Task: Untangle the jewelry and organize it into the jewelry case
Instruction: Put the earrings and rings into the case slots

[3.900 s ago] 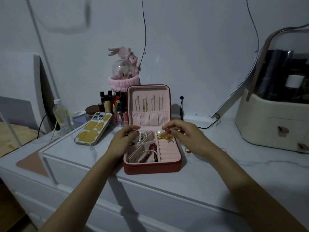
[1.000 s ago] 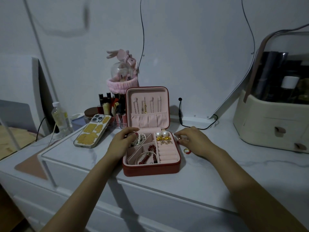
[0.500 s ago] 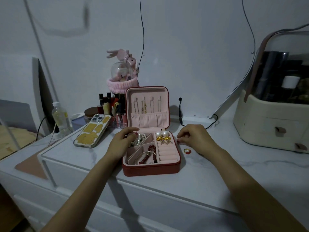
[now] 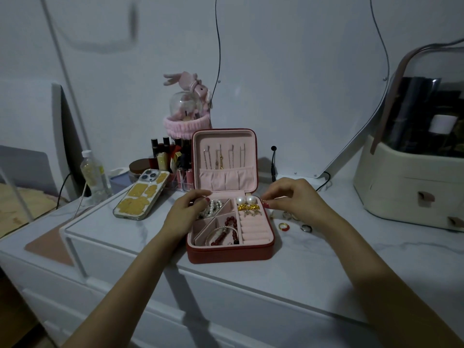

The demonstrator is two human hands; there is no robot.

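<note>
Hands first, left to right: my left hand (image 4: 187, 212) hasn't budged, fingers curled over the back-left corner of the jewelry case (image 4: 229, 252), touching the pearl bracelet (image 4: 210, 207) in that pocket and steadying the box more than gripping anything. My right hand (image 4: 291, 199) is what changed. Half a second ago it was flat-ish on the tabletop (image 4: 326, 259) beside the case; now it's lifted a bit with fingertips pinched together at the case's back-right corner. Looks like I picked up something tiny, probably a ring, but honestly it's too small to tell what, or whether there's anything in there at all.

If so, that means the ring stage has started. The beaded bracelets (image 4: 227, 232) sit front-left, pearl earrings (image 4: 244, 200) and gold pieces (image 4: 247, 208) at the back of the right section, and the ring rolls (image 4: 253, 232) are empty. The loose rings are on the tabletop right of the case: a red-and-gold ring (image 4: 284, 226) and a dark ring (image 4: 306, 228) just in front of my right hand, another half-hidden under it.
</note>
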